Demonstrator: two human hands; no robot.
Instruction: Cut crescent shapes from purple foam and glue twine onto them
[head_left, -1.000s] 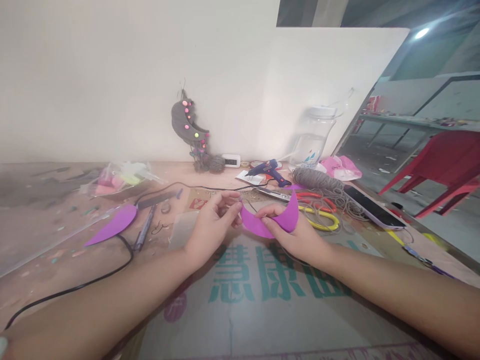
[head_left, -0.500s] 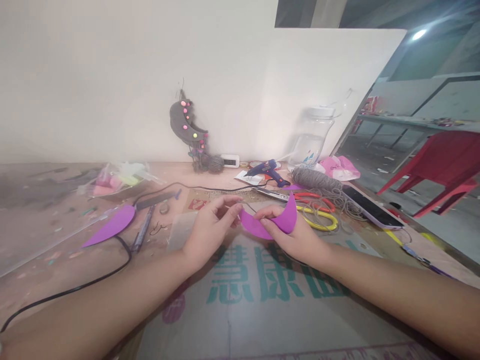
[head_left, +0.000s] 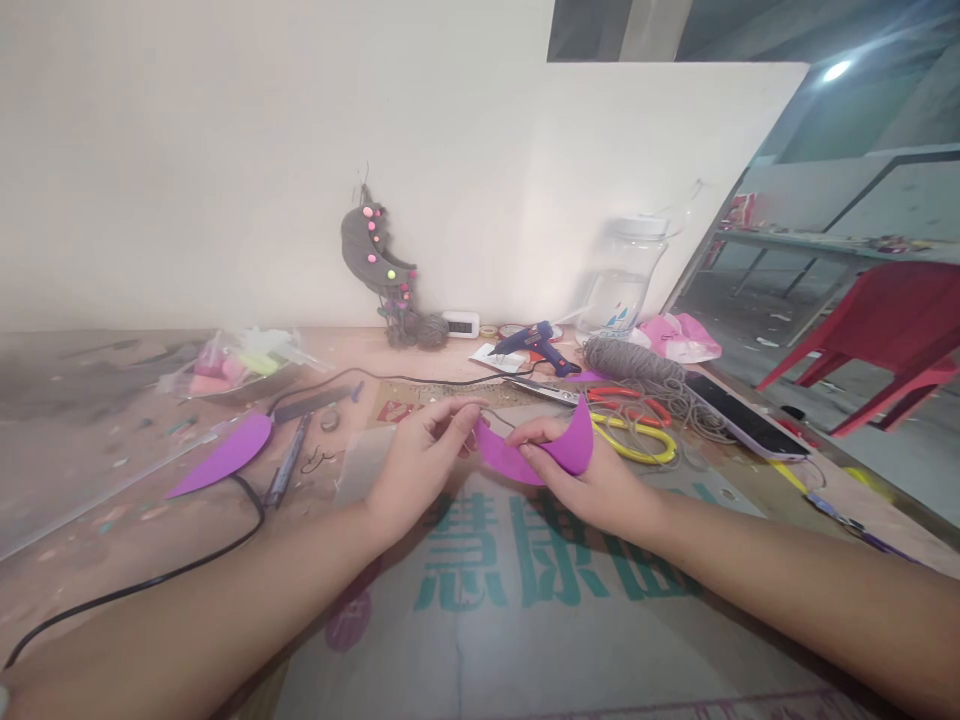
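Note:
Both hands hold a purple crescent cut-out [head_left: 511,462] above the table's middle. My left hand [head_left: 435,440] pinches its left tip between thumb and fingers. My right hand [head_left: 581,465] is closed on its middle, thumb in front, with the right tip curling up past the fingers. A thin strand of grey yarn [head_left: 499,418] runs along the upper edge between the hands; where its ends go is hidden by the fingers. Just beyond my right hand lie scissors with red and yellow handles [head_left: 637,440].
A blue glue gun [head_left: 536,345], a grey yarn skein [head_left: 634,362], a phone [head_left: 746,420] and a water bottle [head_left: 622,280] stand or lie behind. A decorated grey crescent [head_left: 367,250] leans on the wall. At left are a purple piece [head_left: 225,458], a pen [head_left: 289,460] and a black cord [head_left: 150,580].
Both hands keep their grip on the purple crescent, which has tilted slightly. The strand by the left fingertips has shifted a little. The whole view has moved slightly.

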